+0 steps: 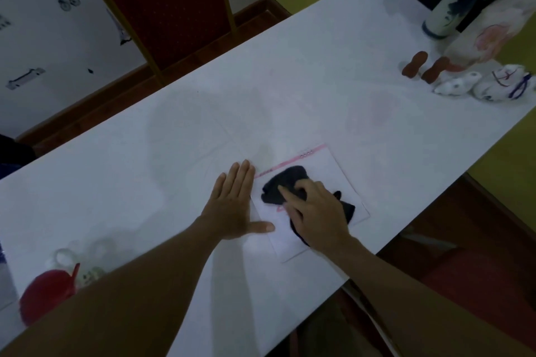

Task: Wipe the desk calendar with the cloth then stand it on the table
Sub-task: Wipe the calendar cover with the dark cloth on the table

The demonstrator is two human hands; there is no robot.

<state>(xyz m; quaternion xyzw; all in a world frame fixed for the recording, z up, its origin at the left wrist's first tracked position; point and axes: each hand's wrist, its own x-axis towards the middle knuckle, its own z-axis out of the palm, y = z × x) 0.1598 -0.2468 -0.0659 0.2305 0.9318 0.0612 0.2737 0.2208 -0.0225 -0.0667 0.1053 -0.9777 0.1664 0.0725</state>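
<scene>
Head view, the only one supplied. The calendar lies flat on the white surface, close to the near edge, its pink bound edge with small rings turned away from the person. The left hand rests flat and spread, holding nothing, palm on the surface beside the calendar's left edge, with the thumb reaching onto its near corner; this reads as a steadying hold. The right hand presses a dark cloth against the calendar face, fingers partly curled over the bunched fabric with one finger stretched forward, so that grip is closed on the cloth. Part of the cloth trails out behind the hand toward the calendar's right side. Judgement: wiping is in progress and standing has not begun. The calendar looks thin, light and card-stiff, likely to skid on the smooth surface if not pinned, and its pages could crease under a heavy stroke. The cloth is soft and limp and will bunch. For standing, the sensible hold appears to be at the bound edge or the two side edges, lifting so the base can splay; whether a folding base lies beneath cannot be told. Well apart stand a vase, two brown figures and white ornaments at far right, a red object at near left, and a chair beyond the surface.
</scene>
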